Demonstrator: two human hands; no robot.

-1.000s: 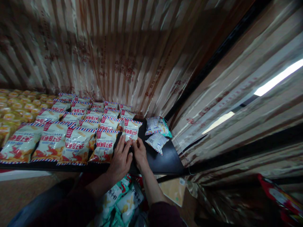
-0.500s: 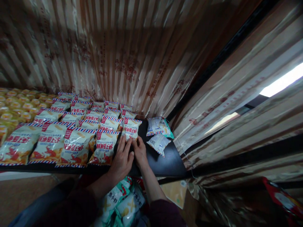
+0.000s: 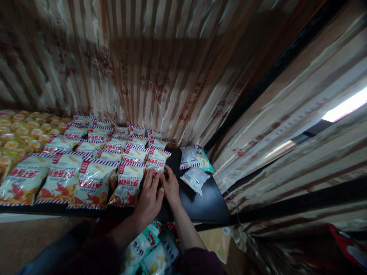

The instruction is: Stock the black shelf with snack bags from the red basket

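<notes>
Rows of white snack bags with red lettering and striped edges stand on a black tabletop. At the right end of one row, a snack bag leans back against the others. My left hand lies at its lower edge, fingers extended and slightly apart, fingertips touching the bag. My right hand is at the bag's lower right corner, its fingers bent and drawn together around the edge. Just left of my left hand is a front-row bag.
Further right lie a face-down bag and a bag with a green edge. Yellow packaged items fill the far left. Green bags sit below the table edge. Behind hangs a striped curtain.
The bag under my hands now leans further left, against the neighbouring bags. Both hands stay at its lower edge. The whole view has shifted slightly.
</notes>
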